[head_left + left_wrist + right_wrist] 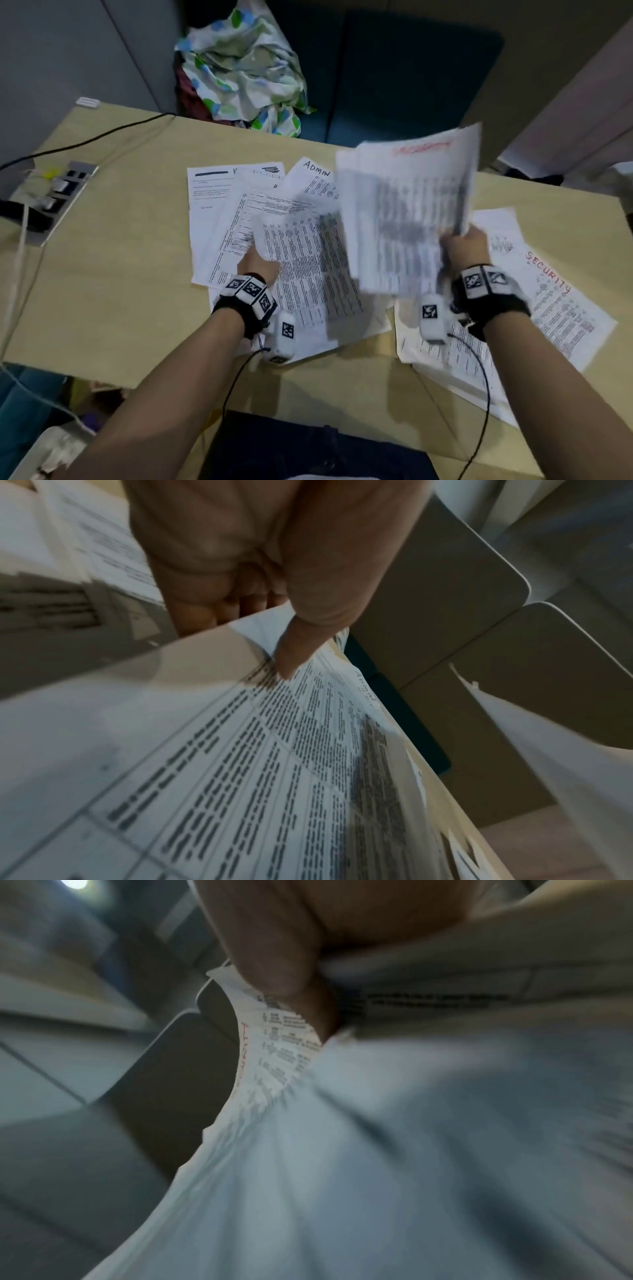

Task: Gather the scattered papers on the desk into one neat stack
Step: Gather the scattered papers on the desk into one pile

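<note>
a: holding a raised bundle of sheets in my right hand, thumb and fingers pinched on its lower right edge, above the desk's middle.

b: and the left hand?

a: thumb on top, fingers under, pinching the printed sheet at its left edge, just beside the bundle.

b: how do they handle?

a: light and floppy i'd say; they bend and slide, so grip edges. the security sheet lies near the desk's right edge, the admin sheet toward the far edge.

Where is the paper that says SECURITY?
In the head view, the SECURITY paper lies flat on the desk at the far right, just right of the right hand.
</note>
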